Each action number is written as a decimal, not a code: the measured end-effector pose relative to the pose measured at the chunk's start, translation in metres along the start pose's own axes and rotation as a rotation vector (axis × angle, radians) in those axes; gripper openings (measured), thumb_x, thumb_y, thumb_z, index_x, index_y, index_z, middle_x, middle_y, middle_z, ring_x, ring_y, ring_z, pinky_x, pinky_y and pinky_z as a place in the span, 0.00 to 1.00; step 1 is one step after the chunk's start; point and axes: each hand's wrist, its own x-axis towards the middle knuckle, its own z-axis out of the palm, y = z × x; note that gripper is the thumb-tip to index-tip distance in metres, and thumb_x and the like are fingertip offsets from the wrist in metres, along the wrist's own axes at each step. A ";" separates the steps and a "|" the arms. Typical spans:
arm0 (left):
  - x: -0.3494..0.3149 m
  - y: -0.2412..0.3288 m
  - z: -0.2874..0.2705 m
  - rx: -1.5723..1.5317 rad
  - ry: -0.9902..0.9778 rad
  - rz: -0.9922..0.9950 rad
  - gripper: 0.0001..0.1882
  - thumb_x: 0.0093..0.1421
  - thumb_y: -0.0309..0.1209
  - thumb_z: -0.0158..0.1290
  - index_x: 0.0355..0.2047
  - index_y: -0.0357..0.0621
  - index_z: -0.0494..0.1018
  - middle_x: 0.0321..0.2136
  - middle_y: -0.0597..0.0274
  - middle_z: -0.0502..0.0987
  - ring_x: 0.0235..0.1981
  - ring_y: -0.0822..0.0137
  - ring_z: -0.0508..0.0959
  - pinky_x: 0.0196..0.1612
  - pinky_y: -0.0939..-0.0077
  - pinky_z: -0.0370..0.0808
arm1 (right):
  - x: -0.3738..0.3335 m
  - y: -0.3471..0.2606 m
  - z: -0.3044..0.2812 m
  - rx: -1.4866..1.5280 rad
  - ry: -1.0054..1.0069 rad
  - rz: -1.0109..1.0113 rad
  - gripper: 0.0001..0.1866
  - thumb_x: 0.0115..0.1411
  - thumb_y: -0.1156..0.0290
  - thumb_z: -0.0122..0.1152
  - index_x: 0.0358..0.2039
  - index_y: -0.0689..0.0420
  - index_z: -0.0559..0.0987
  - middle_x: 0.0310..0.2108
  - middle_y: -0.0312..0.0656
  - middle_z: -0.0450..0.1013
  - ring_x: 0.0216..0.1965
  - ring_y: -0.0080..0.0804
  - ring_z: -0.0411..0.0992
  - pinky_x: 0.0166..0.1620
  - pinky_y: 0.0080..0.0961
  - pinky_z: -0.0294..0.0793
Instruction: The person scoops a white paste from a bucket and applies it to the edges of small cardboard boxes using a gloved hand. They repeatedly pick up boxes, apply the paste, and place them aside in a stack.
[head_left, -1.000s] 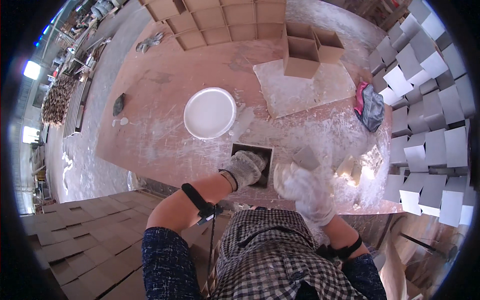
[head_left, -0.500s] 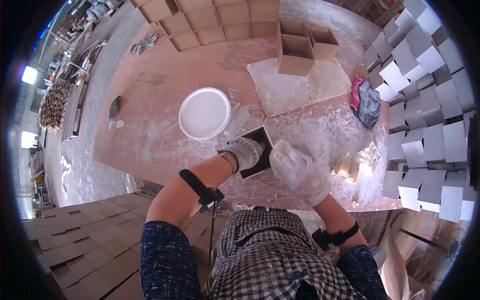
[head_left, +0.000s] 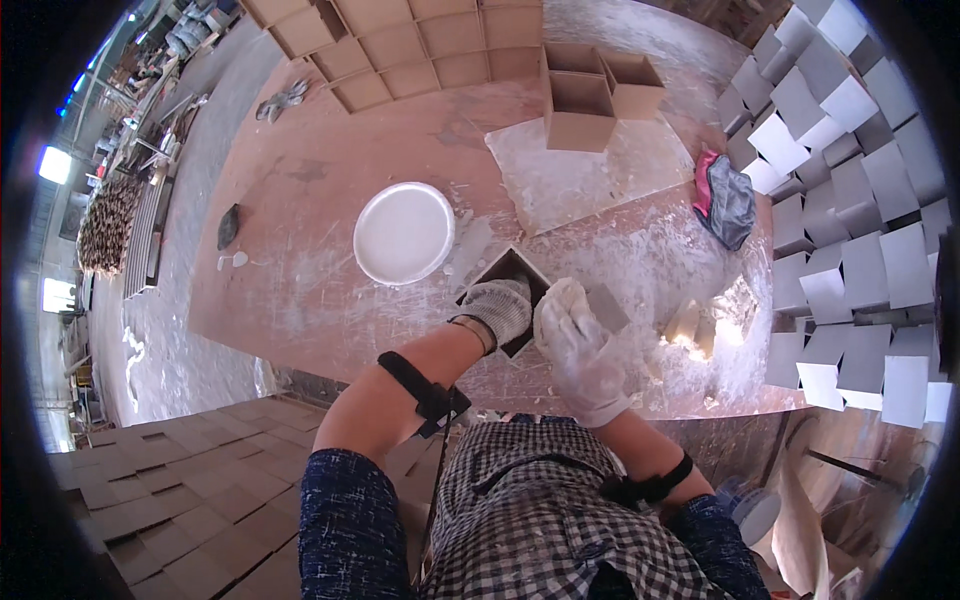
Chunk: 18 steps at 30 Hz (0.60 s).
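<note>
A small open box point(head_left: 535, 268) with a dark inside and pale rim stands tilted on the worktable in front of me. My left hand point(head_left: 497, 310), in a grey knitted glove, reaches into its opening and holds it; the fingertips are hidden inside. My right hand point(head_left: 580, 350) wears a white glove smeared with paste. Its fingers lie stretched out along the box's right side, where a grey panel point(head_left: 607, 308) shows past them. Left of the box rests a round white tray point(head_left: 404, 233) of white paste.
Joined brown cardboard boxes point(head_left: 580, 130) sit on a pale sheet point(head_left: 600, 180), with a larger cardboard grid point(head_left: 400, 75) behind. A grey and pink cloth point(head_left: 730, 205) and a dark stone-like lump point(head_left: 229, 227) lie on the table point(head_left: 290, 270). Grey boxes point(head_left: 860, 265) are stacked right, brown ones point(head_left: 190, 470) lower left.
The box has turned between my hands, and a grey panel now shows beyond my right hand. My right hand has shifted slightly left and down. The whole view has moved a little.
</note>
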 end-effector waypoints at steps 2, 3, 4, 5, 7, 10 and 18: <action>0.005 -0.006 0.009 -0.034 0.044 0.010 0.21 0.54 0.40 0.47 0.43 0.38 0.70 0.37 0.44 0.76 0.40 0.50 0.77 0.41 0.53 0.73 | -0.021 -0.011 0.008 0.090 -0.031 0.099 0.25 0.46 0.75 0.52 0.48 0.55 0.72 0.47 0.38 0.70 0.48 0.37 0.68 0.45 0.34 0.69; 0.004 -0.007 0.009 -0.069 0.084 0.027 0.23 0.53 0.40 0.48 0.44 0.36 0.69 0.38 0.44 0.76 0.42 0.49 0.76 0.42 0.51 0.72 | -0.034 -0.014 0.007 0.089 -0.032 0.105 0.25 0.46 0.75 0.52 0.48 0.55 0.72 0.47 0.38 0.70 0.48 0.37 0.68 0.45 0.34 0.69; 0.004 -0.008 0.008 -0.067 0.080 0.032 0.23 0.53 0.40 0.48 0.44 0.36 0.69 0.38 0.44 0.76 0.42 0.49 0.76 0.42 0.51 0.72 | -0.047 -0.015 0.005 0.145 -0.115 0.005 0.25 0.45 0.74 0.52 0.49 0.55 0.72 0.48 0.37 0.69 0.49 0.36 0.67 0.45 0.34 0.70; 0.002 -0.007 0.000 -0.091 0.034 0.017 0.24 0.54 0.42 0.48 0.44 0.36 0.69 0.39 0.44 0.76 0.42 0.49 0.76 0.42 0.51 0.71 | -0.050 -0.016 -0.001 0.196 -0.198 -0.100 0.26 0.45 0.74 0.53 0.49 0.55 0.71 0.49 0.35 0.69 0.50 0.35 0.66 0.44 0.34 0.71; 0.003 -0.005 -0.005 -0.114 -0.011 0.010 0.25 0.54 0.43 0.48 0.44 0.36 0.69 0.40 0.44 0.75 0.43 0.48 0.76 0.43 0.50 0.71 | -0.052 -0.020 -0.016 0.224 -0.232 -0.202 0.26 0.44 0.74 0.54 0.49 0.53 0.71 0.50 0.35 0.68 0.51 0.34 0.65 0.43 0.34 0.71; 0.002 -0.005 -0.003 -0.076 0.011 0.012 0.25 0.55 0.45 0.49 0.44 0.35 0.68 0.41 0.44 0.75 0.43 0.48 0.75 0.43 0.51 0.71 | -0.053 -0.018 -0.036 0.337 -0.283 -0.246 0.22 0.49 0.71 0.54 0.48 0.50 0.72 0.48 0.39 0.69 0.48 0.34 0.69 0.45 0.28 0.72; -0.006 -0.003 0.014 0.061 0.110 0.032 0.23 0.54 0.41 0.47 0.45 0.38 0.68 0.40 0.45 0.75 0.40 0.51 0.77 0.38 0.51 0.73 | -0.015 0.021 -0.064 0.897 0.254 0.141 0.24 0.42 0.85 0.56 0.42 0.54 0.74 0.39 0.42 0.75 0.39 0.36 0.74 0.43 0.32 0.74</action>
